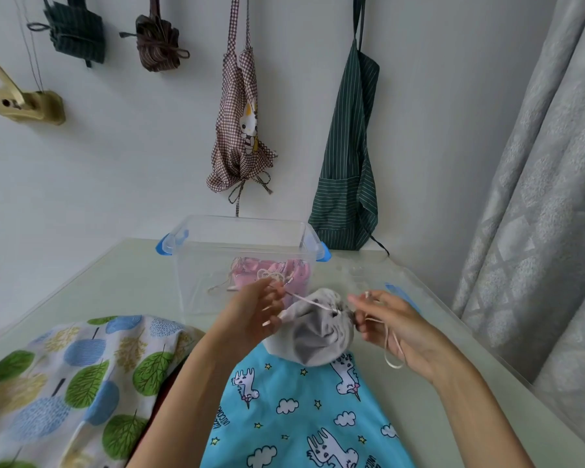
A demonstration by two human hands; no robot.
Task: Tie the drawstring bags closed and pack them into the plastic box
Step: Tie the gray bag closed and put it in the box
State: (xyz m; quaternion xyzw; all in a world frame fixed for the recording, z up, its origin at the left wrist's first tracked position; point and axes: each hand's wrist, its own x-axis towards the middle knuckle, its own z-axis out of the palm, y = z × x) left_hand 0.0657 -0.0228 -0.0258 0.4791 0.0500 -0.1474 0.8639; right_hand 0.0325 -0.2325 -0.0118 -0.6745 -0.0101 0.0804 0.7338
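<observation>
Grey bag [318,329], mouth cinched: left hand [250,319] and right hand [392,329] each pinch its cord [309,300], pulling apart (evidently to tighten); plastic box [240,244] holds pink bag [271,270].

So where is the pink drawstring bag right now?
In the head view, the pink drawstring bag lies inside the clear plastic box at table centre, just behind the left hand.

A single wide head-worn view is given, aimed forward and down; the table [122,282] is seen close, backed by a wall [115,170].
</observation>
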